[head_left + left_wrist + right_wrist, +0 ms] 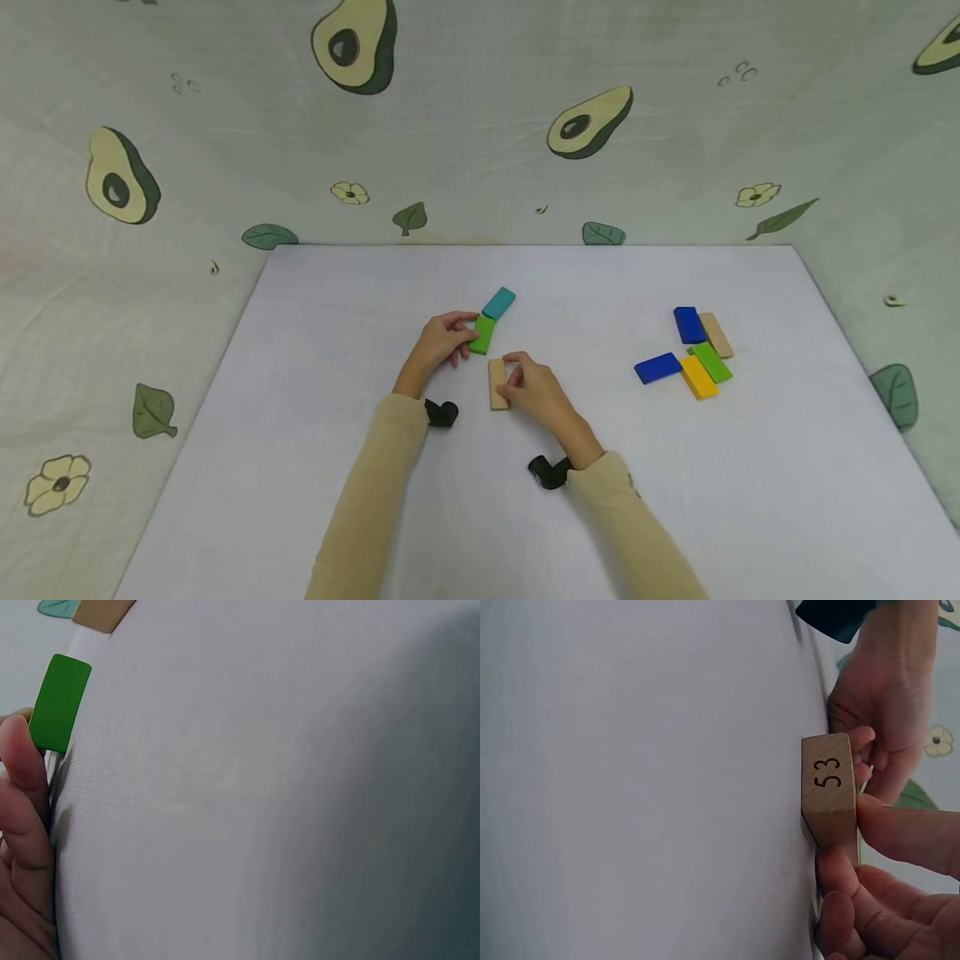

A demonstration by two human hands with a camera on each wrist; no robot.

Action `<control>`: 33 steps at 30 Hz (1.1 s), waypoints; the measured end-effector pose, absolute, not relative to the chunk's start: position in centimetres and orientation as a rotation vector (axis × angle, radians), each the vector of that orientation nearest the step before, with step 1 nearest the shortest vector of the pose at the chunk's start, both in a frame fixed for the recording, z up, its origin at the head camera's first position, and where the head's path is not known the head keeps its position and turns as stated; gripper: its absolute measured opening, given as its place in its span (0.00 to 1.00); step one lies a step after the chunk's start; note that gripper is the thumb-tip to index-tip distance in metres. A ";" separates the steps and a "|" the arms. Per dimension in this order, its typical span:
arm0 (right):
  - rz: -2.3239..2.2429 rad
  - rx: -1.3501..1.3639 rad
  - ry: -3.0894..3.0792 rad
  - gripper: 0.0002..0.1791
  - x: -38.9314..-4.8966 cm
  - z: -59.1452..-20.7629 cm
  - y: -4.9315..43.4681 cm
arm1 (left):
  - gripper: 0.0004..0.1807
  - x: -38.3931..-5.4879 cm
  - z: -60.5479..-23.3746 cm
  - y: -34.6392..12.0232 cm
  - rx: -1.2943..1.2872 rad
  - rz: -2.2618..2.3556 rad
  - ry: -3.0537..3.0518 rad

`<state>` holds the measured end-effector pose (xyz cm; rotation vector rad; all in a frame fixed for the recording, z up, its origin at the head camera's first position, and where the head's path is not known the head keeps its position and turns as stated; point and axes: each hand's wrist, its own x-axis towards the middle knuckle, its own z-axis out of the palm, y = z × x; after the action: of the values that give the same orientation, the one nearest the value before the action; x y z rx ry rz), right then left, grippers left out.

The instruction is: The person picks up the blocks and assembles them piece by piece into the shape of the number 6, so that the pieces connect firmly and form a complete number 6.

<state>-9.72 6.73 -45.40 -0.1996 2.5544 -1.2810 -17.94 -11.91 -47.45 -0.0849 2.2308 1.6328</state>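
1. So the plain wooden rectangular block (497,385) sits near the middle of the white tabletop (337,350), with "53" marked on its end. Clock directions are from the head view, 12 at the top.
2. The right hand (538,390) is at the block's 3 o'clock, thumb and forefinger bent in close together and pinching it.
3. Between 11 and 12 from there is a bright green rectangular block (482,335). The left hand (442,339) comes in from its 9 o'clock, thumb and forefinger pinching it with only a block's worth of gap.
4. A teal rectangular block (498,302) lies at the green one's 1 o'clock, slanted, ends meeting or nearly so.
5. Well off toward 3 o'clock there's a cluster: a yellow block (698,377), a blue block (657,368) at its 9, and another green block (711,362) at its 1 to 2. Past that green one are a second blue block (689,325) at 11 and a pale wooden block (716,335) at 12.
6. Beige sleeves (375,492) reach up from 6 o'clock, and an avocado-print cloth (480,167) hangs at 12.
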 end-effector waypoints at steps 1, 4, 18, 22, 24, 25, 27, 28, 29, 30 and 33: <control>-1.282 -0.200 2.554 0.26 -9.7 -45.4 6.5 | 0.21 -17.9 -47.4 -11.9 -0.083 1.625 2.237; -1.278 -0.198 2.546 0.25 -9.9 -45.3 6.0 | 0.21 -17.9 -47.4 -12.0 -0.089 1.615 2.248; -1.185 -0.180 2.597 0.22 -10.7 -45.4 4.3 | 0.21 -17.9 -47.1 -11.9 -0.080 1.622 2.245; -1.142 -0.174 2.624 0.22 -10.7 -45.4 4.1 | 0.20 -17.8 -47.0 -12.0 -0.078 1.617 2.251; -1.116 -0.171 2.640 0.22 -10.7 -45.4 4.0 | 0.20 -17.8 -47.0 -12.0 -0.074 1.616 2.253; -1.107 -0.171 2.645 0.22 -10.7 -45.4 4.0 | 0.20 -17.8 -47.0 -12.0 -0.070 1.613 2.255; -1.099 -0.172 2.646 0.22 -10.8 -45.4 4.0 | 0.20 -17.8 -47.0 -12.0 -0.063 1.607 2.258; -1.103 -0.174 2.640 0.22 -10.8 -45.4 4.0 | 0.20 -17.8 -47.0 -11.9 -0.064 1.607 2.258; -1.109 -0.176 2.633 0.22 -10.8 -45.4 4.1 | 0.20 -17.8 -47.0 -11.9 -0.065 1.605 2.260; -1.120 -0.175 2.621 0.22 -10.8 -45.3 4.1 | 0.20 -17.8 -47.0 -11.9 -0.066 1.604 2.260; -1.157 -0.159 2.579 0.22 -11.0 -45.3 4.4 | 0.20 -17.8 -47.0 -11.8 -0.060 1.606 2.260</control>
<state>-10.99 4.38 -45.27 -0.1594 2.5793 -1.1567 -17.83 -11.81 -47.01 -0.0601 2.2603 1.6057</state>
